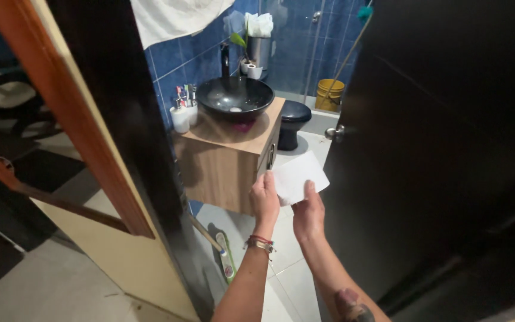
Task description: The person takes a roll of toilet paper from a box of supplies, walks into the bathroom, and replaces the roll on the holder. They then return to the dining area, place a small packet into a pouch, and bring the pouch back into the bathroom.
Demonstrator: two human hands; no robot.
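Left hand [264, 200] and right hand [308, 213] pinch a white cloth [298, 176] – fingers closed on its lower edge. Beyond lie a blue-tiled bathroom, a black basin [235, 96] on a wooden vanity [227, 156] and a pale tiled floor [281, 268] – the dark door [448, 149] stands open.

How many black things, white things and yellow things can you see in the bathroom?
Black: 3 – sink bowl, tap, toilet
White: 3 – wipe in both hands, cup, hanging towel
Yellow: 1 – bucket
Total: 7
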